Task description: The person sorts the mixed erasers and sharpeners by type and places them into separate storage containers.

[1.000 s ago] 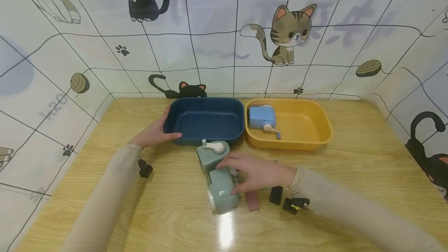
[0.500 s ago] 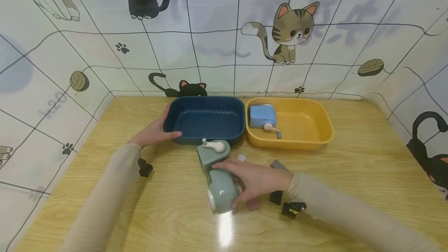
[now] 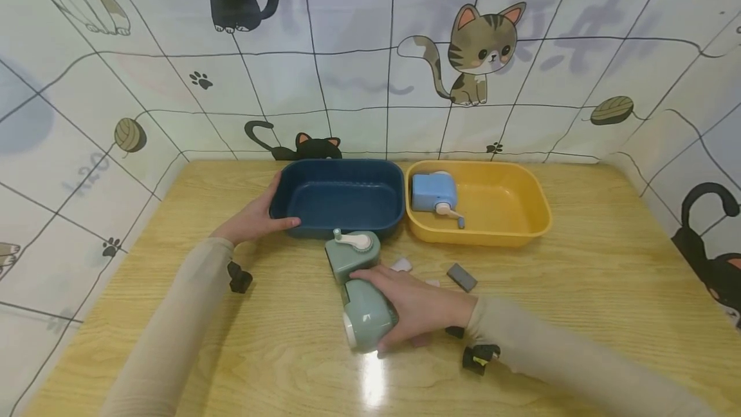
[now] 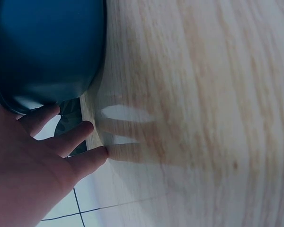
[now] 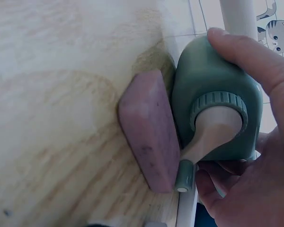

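Note:
My right hand (image 3: 419, 304) grips a green hand-crank pencil sharpener (image 3: 367, 320) lying on the table, its white end facing front left. In the right wrist view the thumb lies on one side of the sharpener (image 5: 213, 66) and the fingers on the other, with the crank (image 5: 215, 127) facing the camera. A second green sharpener (image 3: 344, 262) stands just behind it, against the dark blue bin (image 3: 347, 233). My left hand (image 3: 255, 217) rests at that bin's left end, thumb along the front rim. In the left wrist view its straight, spread fingers (image 4: 75, 137) lie beside the bin wall.
To the right of the blue bin stands a yellow bin (image 3: 498, 237) holding a blue crank sharpener (image 3: 433, 193). Near my right hand lie a grey block (image 3: 462, 277), a white block (image 3: 402, 265) and a pink eraser-like block (image 5: 149, 127), which is right beside the held sharpener's crank.
My right hand has shifted slightly forward and left, closing round the front green sharpener. The grey block behind the wrist has come into view. My left hand stays at the blue bin.

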`<move>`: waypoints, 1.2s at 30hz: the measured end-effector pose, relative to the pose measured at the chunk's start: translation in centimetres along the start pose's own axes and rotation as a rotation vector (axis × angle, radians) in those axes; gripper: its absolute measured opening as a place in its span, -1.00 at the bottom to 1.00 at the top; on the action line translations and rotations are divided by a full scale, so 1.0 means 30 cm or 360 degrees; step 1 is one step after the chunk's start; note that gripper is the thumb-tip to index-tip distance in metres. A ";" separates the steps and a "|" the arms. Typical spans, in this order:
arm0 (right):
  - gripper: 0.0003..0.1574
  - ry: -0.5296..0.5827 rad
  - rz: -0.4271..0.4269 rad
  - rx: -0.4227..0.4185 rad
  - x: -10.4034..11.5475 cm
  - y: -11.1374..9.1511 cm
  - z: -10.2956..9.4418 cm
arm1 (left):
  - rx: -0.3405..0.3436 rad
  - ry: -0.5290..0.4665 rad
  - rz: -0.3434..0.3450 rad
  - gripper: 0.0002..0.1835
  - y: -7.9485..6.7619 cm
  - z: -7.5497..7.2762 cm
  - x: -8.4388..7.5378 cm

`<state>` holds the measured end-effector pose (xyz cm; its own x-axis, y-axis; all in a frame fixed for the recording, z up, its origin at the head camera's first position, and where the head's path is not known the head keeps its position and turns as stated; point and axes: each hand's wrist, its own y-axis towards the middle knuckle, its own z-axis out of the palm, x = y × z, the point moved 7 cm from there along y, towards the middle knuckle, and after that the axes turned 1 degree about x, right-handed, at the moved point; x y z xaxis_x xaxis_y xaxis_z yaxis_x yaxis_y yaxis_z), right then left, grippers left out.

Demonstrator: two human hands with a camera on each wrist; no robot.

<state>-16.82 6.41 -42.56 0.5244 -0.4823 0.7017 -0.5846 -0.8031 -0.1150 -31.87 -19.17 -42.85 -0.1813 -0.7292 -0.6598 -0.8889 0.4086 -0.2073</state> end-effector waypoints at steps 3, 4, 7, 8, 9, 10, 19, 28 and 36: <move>0.33 0.0011 0.0004 -0.0016 -0.001 -0.002 0.003 | -0.0004 0.0006 0.0000 0.22 0.001 0.002 0.005; 0.33 0.0015 0.0003 -0.0022 -0.003 -0.002 0.005 | -0.0005 0.0004 0.0001 0.22 0.000 0.002 0.007; 0.31 0.0035 -0.0002 -0.0035 -0.006 -0.002 0.007 | -0.0007 0.0007 0.0002 0.22 0.002 0.003 0.013; 0.31 0.0043 -0.0002 -0.0035 -0.006 -0.003 0.008 | -0.0007 0.0008 0.0002 0.22 0.001 0.003 0.013; 0.31 0.0049 -0.0004 -0.0034 -0.006 -0.004 0.009 | -0.0006 0.0008 0.0002 0.22 0.002 0.003 0.015; 0.30 0.0056 -0.0005 -0.0032 -0.005 -0.005 0.009 | -0.0006 0.0009 0.0001 0.22 0.002 0.002 0.016; 0.28 0.0089 -0.0049 -0.0032 0.008 -0.011 0.013 | 0.0005 -0.0005 0.0003 0.22 0.004 0.003 0.012; 0.27 0.0102 -0.0108 -0.0051 0.014 -0.014 0.019 | 0.0010 -0.0008 0.0023 0.22 0.006 0.003 0.010; 0.27 0.0114 -0.0087 -0.0041 0.020 -0.022 0.015 | 0.0005 -0.0013 0.0023 0.22 0.006 0.003 0.006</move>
<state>-15.85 6.49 -42.37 0.5112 -0.4109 0.7549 -0.5724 -0.8179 -0.0576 -32.02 -19.17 -43.07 -0.1908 -0.7185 -0.6688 -0.8849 0.4208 -0.1996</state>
